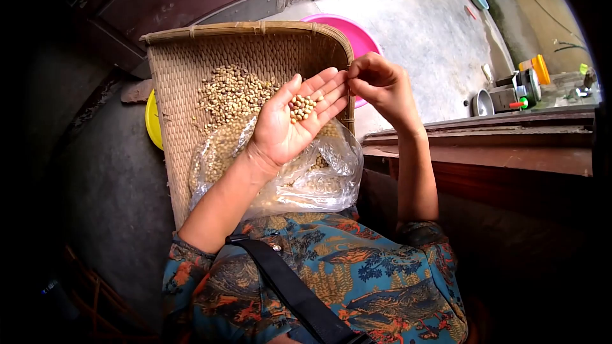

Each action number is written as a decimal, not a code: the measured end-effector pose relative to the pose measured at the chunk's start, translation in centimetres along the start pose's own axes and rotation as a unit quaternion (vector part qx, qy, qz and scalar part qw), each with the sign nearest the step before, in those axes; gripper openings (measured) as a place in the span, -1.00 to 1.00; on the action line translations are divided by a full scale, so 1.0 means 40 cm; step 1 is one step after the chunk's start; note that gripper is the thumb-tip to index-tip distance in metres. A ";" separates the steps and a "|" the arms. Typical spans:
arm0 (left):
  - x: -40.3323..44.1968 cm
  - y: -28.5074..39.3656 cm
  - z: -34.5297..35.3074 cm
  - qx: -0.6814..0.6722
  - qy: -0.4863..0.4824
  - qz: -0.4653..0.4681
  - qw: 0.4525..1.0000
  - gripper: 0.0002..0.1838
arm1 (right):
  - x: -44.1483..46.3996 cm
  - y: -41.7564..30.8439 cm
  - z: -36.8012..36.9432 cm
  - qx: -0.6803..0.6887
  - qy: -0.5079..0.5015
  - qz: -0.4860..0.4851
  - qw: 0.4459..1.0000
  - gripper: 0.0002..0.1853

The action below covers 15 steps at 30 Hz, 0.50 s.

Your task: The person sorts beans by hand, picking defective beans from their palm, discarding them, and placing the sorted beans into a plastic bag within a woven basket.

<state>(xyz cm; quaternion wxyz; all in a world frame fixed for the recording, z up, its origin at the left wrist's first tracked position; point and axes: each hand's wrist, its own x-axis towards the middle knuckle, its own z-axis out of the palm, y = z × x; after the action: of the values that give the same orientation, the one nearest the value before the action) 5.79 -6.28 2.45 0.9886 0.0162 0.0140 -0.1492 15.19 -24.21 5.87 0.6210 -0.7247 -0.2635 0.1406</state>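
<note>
My left hand (284,121) lies palm up above the woven basket, its fingers stretched to the right, with a small heap of pale beans (302,107) resting on it. Close by its fingertips, my right hand (376,83) is closed in a pinch; whatever its fingers hold is too small to make out. More beans, some darker, are spread in the woven basket (178,76) behind my left hand. A clear plastic bag (338,172) with beans inside sits at the near end of the basket, partly hidden by my left forearm.
A pink basin (347,27) stands behind the basket, and a yellow basin (153,121) shows at its left. A wooden ledge (484,146) runs along the right. Farther right are a metal bowl (483,102) and an orange container (540,69). A dark red door (185,0) stands upper left.
</note>
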 end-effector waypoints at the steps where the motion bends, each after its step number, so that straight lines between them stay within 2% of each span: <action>1: 0.000 0.003 0.003 0.006 -0.002 -0.004 1.000 -0.43 | 0.004 0.008 -0.009 0.065 -0.016 0.023 0.997 -0.92; 4: 0.009 0.008 0.015 -0.007 -0.010 -0.013 1.000 -0.42 | 0.018 0.028 -0.038 0.099 -0.015 0.022 0.995 -0.93; 8: 0.006 0.018 0.006 0.001 0.002 0.004 1.000 -0.41 | 0.042 0.084 -0.076 0.051 0.096 -0.020 0.994 -0.92; 9: 0.001 0.025 -0.003 -0.005 0.003 0.007 1.000 -0.41 | 0.045 0.097 -0.084 -0.031 0.142 -0.013 0.989 -0.89; 10: -0.006 0.029 -0.010 -0.011 0.006 0.011 1.000 -0.40 | 0.036 0.109 -0.089 -0.223 0.162 -0.067 0.959 -0.86; 11: -0.012 0.032 -0.011 -0.009 0.014 0.016 1.000 -0.39 | 0.030 0.102 -0.085 -0.406 0.173 -0.119 0.890 -0.84; 12: -0.019 0.037 -0.015 -0.014 0.010 0.019 1.000 -0.39 | 0.029 0.081 -0.071 -0.570 0.176 -0.170 0.784 -0.81; 14: -0.033 0.047 -0.027 -0.026 0.005 0.030 0.999 -0.39 | 0.005 0.033 -0.020 -0.459 0.163 -0.180 0.854 -0.75; 15: -0.039 0.050 -0.029 -0.013 0.019 0.035 0.999 -0.38 | -0.015 -0.004 0.016 -0.372 0.103 -0.150 0.910 -0.74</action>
<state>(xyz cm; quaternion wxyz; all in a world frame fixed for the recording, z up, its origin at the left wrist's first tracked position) 4.87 -3.86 1.40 0.9929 0.0061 0.0338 -0.1137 14.34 -24.00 5.84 0.3438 -0.8656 -0.3368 -0.1380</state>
